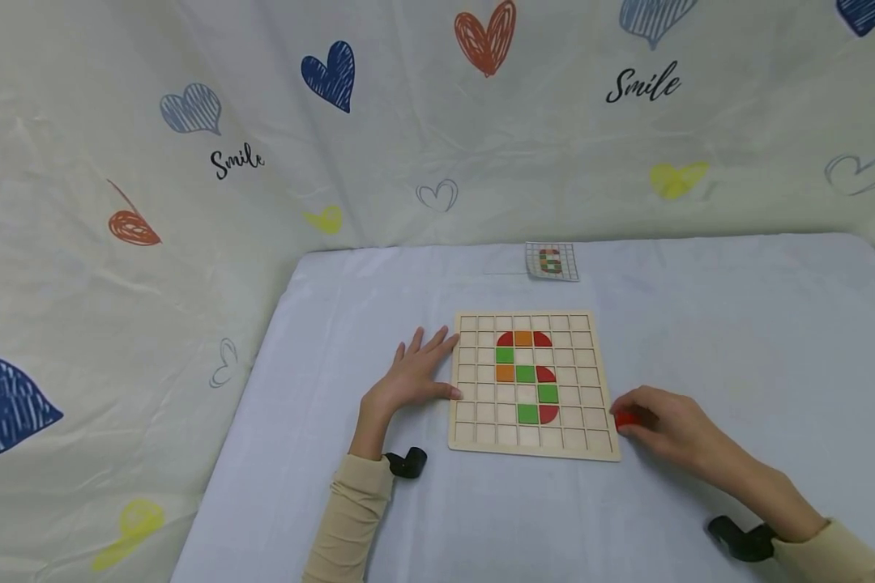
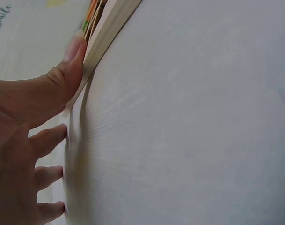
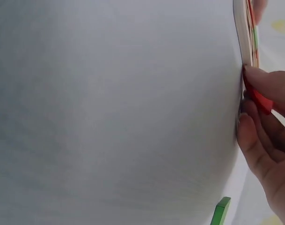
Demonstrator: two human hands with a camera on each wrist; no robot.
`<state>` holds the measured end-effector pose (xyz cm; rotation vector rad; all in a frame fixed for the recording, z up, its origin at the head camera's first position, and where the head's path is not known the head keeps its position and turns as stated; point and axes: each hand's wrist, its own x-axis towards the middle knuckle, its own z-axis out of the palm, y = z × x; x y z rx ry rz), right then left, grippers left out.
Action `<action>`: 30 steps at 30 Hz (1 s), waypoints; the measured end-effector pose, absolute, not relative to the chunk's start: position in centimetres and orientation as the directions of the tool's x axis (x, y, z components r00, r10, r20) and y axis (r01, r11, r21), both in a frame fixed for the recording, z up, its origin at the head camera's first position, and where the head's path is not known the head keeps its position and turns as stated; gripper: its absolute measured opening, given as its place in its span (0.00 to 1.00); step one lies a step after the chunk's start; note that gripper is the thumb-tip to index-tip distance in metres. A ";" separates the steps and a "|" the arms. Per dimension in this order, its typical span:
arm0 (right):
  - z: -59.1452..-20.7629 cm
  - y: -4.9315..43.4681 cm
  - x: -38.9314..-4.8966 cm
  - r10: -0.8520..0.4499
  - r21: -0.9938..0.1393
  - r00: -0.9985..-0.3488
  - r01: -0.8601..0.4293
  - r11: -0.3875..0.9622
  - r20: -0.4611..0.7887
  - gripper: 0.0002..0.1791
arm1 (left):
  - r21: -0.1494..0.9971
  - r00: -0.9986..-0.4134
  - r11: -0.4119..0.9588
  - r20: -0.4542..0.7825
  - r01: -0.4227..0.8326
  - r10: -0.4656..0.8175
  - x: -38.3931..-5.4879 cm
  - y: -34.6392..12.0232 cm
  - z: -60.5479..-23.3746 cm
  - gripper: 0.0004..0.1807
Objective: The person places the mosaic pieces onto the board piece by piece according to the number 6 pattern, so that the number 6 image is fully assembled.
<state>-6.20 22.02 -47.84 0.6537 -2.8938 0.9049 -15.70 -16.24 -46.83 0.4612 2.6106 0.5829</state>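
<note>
A square wooden grid board (image 1: 484, 437) lies flat on the cloth. Green and orange square tiles and red quarter-round tiles fill some of its cells, including a green tile (image 1: 528, 414) low in the grid. At the board's left edge, my left hand (image 1: 407, 380) touches the frame with spread, mostly straight fingers. In the left wrist view its thumb (image 2: 76, 49) presses against the wooden side. My right hand (image 1: 667, 421) pinches a red tile (image 1: 626, 419) between thumb and fingers, right beside the board's lower right edge. The fingers partly cover that tile.
Behind the board, near the table's back edge, lies a small card (image 1: 552, 263) printed with a coloured grid pattern. A green block (image 3: 220, 212) sits on the white cloth (image 1: 379, 308) near the right hand. Fabric with printed hearts hangs behind the table.
</note>
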 end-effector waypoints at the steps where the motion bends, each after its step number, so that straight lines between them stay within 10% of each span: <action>1: -47.8 22.0 -6.2 -0.388 -0.527 -0.902 -0.426 0.736 0.188 0.21 | 0.465 -0.855 0.857 -0.328 0.224 0.401 -15.7 -16.2 -46.8 0.54; 30: -45.6 18.0 -8.6 -0.503 -0.670 -0.836 -0.505 0.544 0.221 0.17 | 0.479 -0.855 0.850 -0.326 0.219 0.404 -15.6 -16.2 -46.5 0.54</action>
